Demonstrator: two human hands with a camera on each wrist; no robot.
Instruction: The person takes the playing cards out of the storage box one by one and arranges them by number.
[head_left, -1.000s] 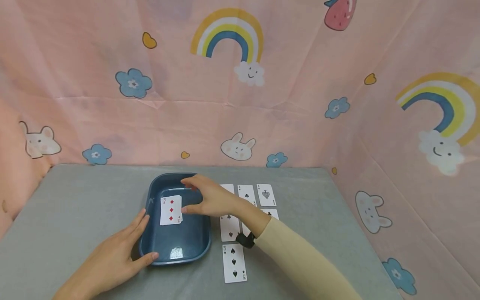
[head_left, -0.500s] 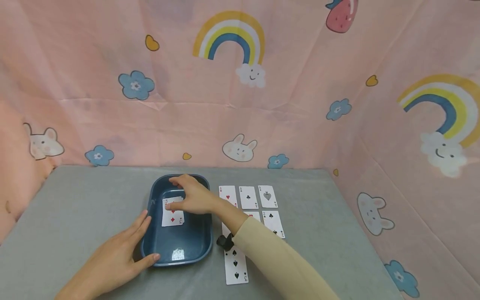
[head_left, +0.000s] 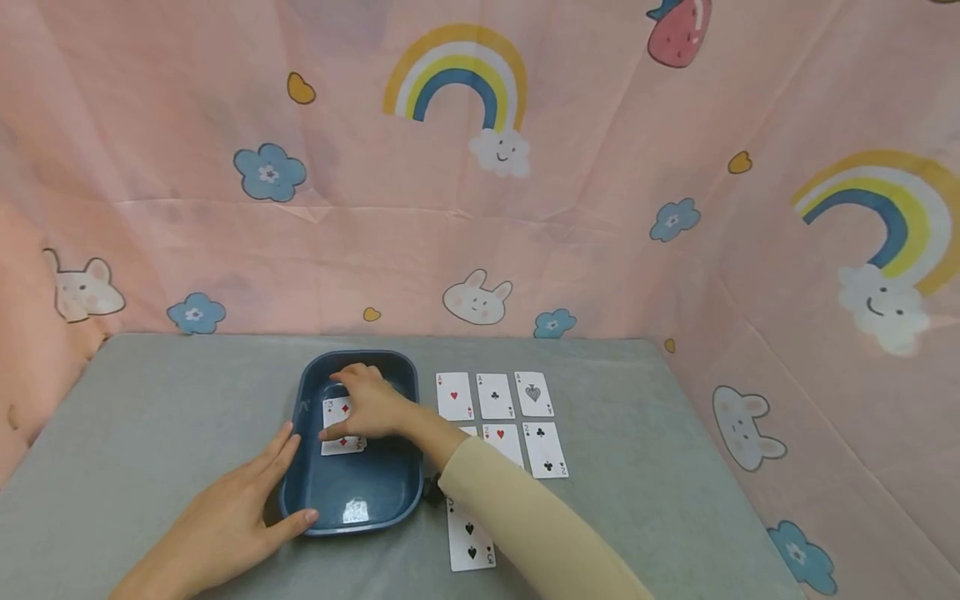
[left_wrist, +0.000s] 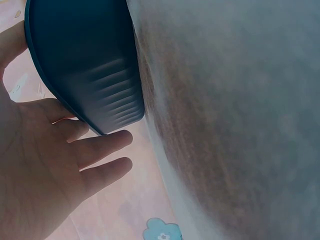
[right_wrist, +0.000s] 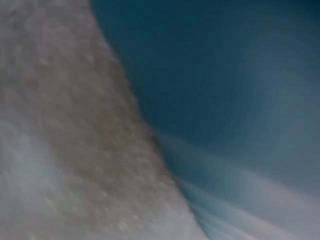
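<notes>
In the head view, my left hand [head_left: 217, 517] rests against the left side of a blue plastic tray [head_left: 352, 492], its thumb on the near rim. Its fingers lie extended along the tray's outer wall [left_wrist: 90, 65] in the left wrist view. My right hand [head_left: 371, 404] reaches into the tray over a small stack of playing cards [head_left: 333, 412], a three of diamonds on top. Thumb and fingers are spread apart, with the thumb tip at the stack's left edge. The hand covers part of that stack. Only the tray's blurred blue side [right_wrist: 225, 90] shows in the right wrist view.
Right of the tray, playing cards lie face up in rows: an ace of hearts [head_left: 454, 396], ace of clubs [head_left: 495, 396], ace of spades [head_left: 533, 394], then twos and a three of spades [head_left: 471, 542]. The right sleeve [head_left: 525, 508] partly covers them. A pink curtain [head_left: 360, 242] hangs behind.
My right hand has moved left and slightly down, from the right side of the card stack to over it. The left hand stays at the tray.
</notes>
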